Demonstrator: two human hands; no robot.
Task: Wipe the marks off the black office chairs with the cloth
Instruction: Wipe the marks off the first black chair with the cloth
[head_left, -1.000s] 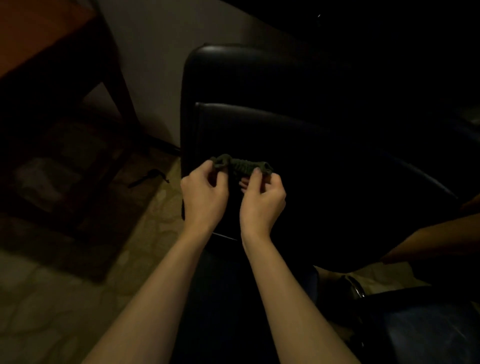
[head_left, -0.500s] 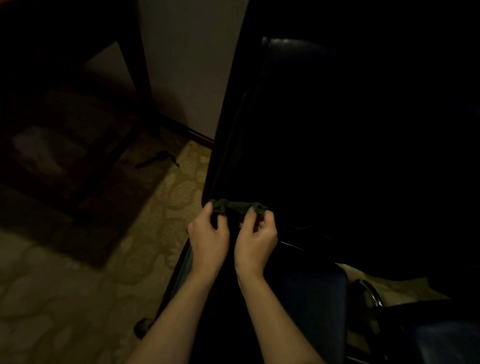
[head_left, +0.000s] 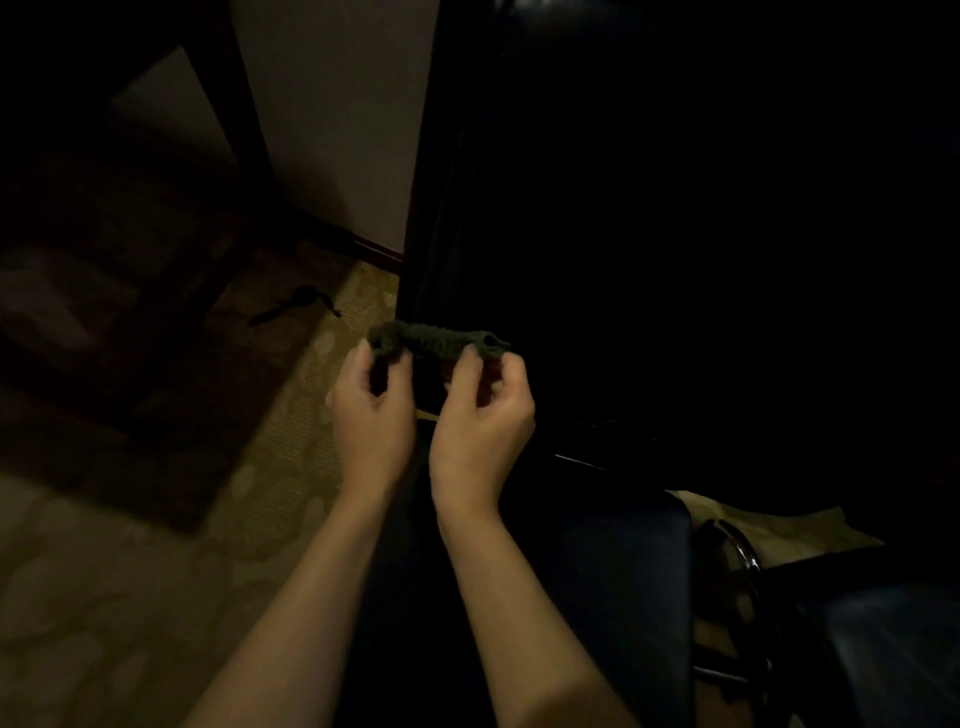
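The fingertips of both hands are pinching a dark green cloth (head_left: 439, 343), which is bunched into a short wrinkled roll and stretching sideways between them. The left hand (head_left: 373, 415) is curling its thumb and fingers round the roll's left end, the right hand (head_left: 480, 423) is nipping the right end between thumb and forefinger, and its other fingers are bending loosely behind. The cloth is hanging in the air just in front of the left edge of a black office chair (head_left: 649, 260); whether it is touching the upholstery I cannot tell, the light being so poor. Both bare forearms are reaching up from the bottom of the view, side by side and a little apart. The chair's tall back is filling the upper right, almost lost in shadow, with a faint sheen along its left edge. Below the hands a dark blue seat (head_left: 623, 571) is showing, and at its right a curved chrome armrest (head_left: 737, 551) is catching a glint. To the left a patterned beige carpet (head_left: 130, 597) is spreading out, a small black strap (head_left: 291, 304) is lying on it near the skirting, and a dark wooden table leg (head_left: 234, 104) is standing before the pale wall (head_left: 337, 104).
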